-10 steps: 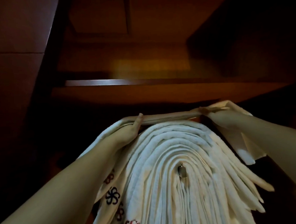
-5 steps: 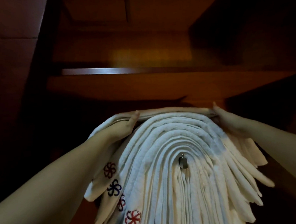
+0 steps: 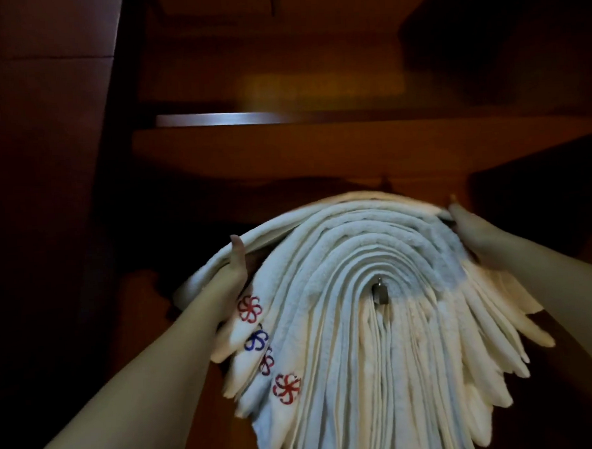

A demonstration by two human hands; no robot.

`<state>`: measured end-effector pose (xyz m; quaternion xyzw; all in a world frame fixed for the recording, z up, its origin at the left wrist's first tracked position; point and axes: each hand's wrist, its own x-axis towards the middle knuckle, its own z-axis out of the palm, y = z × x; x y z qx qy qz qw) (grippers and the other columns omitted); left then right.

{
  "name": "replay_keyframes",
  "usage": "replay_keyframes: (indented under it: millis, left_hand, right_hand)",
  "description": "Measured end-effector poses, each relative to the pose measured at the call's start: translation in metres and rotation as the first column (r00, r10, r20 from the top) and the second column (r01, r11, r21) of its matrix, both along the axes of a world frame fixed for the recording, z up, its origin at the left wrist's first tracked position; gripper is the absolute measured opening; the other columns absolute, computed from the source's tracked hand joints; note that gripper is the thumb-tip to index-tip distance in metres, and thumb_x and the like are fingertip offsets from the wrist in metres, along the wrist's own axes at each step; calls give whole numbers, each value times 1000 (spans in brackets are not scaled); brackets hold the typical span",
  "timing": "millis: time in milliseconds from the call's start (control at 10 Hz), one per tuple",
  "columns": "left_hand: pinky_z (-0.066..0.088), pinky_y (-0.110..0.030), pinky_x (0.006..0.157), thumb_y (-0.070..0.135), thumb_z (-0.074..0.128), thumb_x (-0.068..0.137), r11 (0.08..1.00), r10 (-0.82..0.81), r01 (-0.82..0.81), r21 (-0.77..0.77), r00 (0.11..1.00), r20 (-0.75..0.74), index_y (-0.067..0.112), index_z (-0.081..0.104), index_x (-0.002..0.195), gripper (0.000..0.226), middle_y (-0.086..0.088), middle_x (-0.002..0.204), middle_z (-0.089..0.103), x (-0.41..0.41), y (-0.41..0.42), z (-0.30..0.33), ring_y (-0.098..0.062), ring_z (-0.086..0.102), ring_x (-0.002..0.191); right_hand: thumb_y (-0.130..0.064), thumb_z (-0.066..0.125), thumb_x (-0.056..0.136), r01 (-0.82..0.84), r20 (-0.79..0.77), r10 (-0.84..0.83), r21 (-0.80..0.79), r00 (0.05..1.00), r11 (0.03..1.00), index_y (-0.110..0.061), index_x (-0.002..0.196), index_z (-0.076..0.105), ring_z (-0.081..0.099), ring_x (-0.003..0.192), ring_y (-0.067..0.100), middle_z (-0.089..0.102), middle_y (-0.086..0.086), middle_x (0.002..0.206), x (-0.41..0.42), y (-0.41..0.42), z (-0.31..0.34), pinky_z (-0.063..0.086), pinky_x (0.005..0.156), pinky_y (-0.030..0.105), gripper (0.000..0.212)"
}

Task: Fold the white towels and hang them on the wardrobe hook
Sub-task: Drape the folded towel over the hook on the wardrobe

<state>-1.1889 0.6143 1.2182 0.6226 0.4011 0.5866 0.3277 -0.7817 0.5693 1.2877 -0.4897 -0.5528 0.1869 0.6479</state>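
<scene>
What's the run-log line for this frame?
stage: draping top towel | left hand: gripping its edge | right hand: pressing towel stack | hook: loaded

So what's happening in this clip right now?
A person is draping a top towel over a thick stack of white towels hung on a metal hook inside a wooden wardrobe. The left hand grips the top towel's left side; the right hand presses its right side down.

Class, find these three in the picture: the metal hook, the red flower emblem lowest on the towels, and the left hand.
metal hook (image 3: 380, 292), head view, its silver end.
red flower emblem (image 3: 286, 388), head view, its centre.
left hand (image 3: 229, 277), head view, its back.
</scene>
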Motion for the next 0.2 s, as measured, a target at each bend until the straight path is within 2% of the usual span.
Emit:
replay_keyframes:
  millis: [100, 200]
  left_hand:
    - [51, -41, 99, 97, 15, 66, 987, -140, 153, -57, 973, 184, 25, 70, 113, 102, -8, 108, 76, 13, -10, -13, -27, 70, 106]
    - [54, -42, 94, 97, 13, 71, 984, -89, 128, -124, 956, 280, 20, 71, 103, 102, -11, 98, 77, 13, -20, -21, -29, 72, 98]
  right_hand:
    - [-102, 38, 61, 5, 130, -1, -33, 992, 999, -27, 125, 66, 70, 106, 31, 74, 9, 114, 1, -5, -10, 49, 103, 55, 102]
    - [-110, 32, 44, 28, 229, -12, -64, 973, 998, -35, 129, 64, 64, 117, 27, 69, 6, 125, 16, -1, -18, 44, 109, 52, 117]
